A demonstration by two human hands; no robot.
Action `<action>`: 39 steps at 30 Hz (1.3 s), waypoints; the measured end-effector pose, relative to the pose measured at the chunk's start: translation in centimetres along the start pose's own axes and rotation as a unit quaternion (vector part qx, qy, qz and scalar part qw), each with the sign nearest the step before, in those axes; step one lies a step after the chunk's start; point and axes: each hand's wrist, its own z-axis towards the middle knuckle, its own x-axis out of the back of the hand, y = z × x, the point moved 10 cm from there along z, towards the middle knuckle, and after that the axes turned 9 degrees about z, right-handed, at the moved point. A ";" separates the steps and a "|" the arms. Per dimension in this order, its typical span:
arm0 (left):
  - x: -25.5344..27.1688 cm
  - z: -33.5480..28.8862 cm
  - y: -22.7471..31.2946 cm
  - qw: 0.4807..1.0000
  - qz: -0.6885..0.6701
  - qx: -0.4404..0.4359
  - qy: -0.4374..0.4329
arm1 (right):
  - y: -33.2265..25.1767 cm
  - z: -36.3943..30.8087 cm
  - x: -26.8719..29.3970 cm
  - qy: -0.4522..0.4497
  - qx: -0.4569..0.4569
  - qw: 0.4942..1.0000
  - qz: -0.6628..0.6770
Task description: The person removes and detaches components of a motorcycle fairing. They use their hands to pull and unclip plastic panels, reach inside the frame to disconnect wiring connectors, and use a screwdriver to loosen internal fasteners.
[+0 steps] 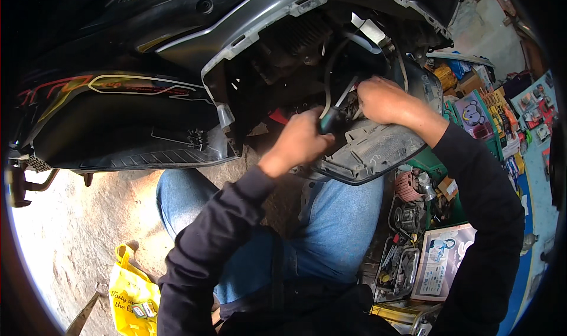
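My left hand [300, 140] is wrapped around the dark handle of a screwdriver [332, 120], whose metal shaft slants up and to the right into the opened front of a scooter [236, 35]. My right hand [383, 101] is closed beside the shaft's far end; what its fingers hold is hidden. Below both hands lies a dusty black plastic panel [378, 147] with moulded ribs. A dark cable [328, 76] hangs down through the opening behind the screwdriver. The inner parts around the right hand are in shadow.
A hex key [174, 139] and several small dark screws [196, 139] rest on the scooter's footboard at left. A yellow bag [133, 294] is on the floor at lower left. Trays of metal parts [407, 265], a flat printed box [443, 259] and packed goods [472, 111] crowd the right side.
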 end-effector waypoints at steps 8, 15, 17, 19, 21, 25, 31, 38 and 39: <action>-3.8 3.5 -0.8 0.998 0.063 -0.007 0.024 | 0.8 0.1 -1.3 -0.090 -0.012 0.992 0.089; -4.0 4.5 -0.7 0.983 0.172 0.050 0.031 | 0.5 0.1 -2.0 -0.129 0.002 0.985 0.112; -4.0 4.5 -0.9 0.982 0.176 0.057 0.024 | 1.3 0.5 0.1 0.015 -0.008 0.999 0.045; -4.1 4.6 -1.2 0.982 0.177 0.069 0.020 | 1.2 0.3 0.0 0.031 -0.023 0.998 0.050; -4.1 4.7 -1.1 0.981 0.179 0.063 0.029 | 0.8 0.2 -0.4 -0.001 -0.002 0.995 0.101; -4.3 4.7 -2.1 0.983 0.162 0.077 0.035 | 1.3 -0.1 3.8 0.080 -0.035 0.996 0.022; -4.0 4.2 -3.0 0.999 0.003 0.035 0.016 | 0.8 -1.2 3.6 0.065 -0.031 0.995 -0.063; -2.7 3.9 -1.3 0.996 0.066 0.037 0.053 | 0.6 -1.7 3.4 0.096 -0.024 0.995 -0.029; -3.1 4.0 -1.5 0.994 0.079 0.069 0.034 | 0.7 -1.7 3.4 0.096 -0.025 0.995 -0.029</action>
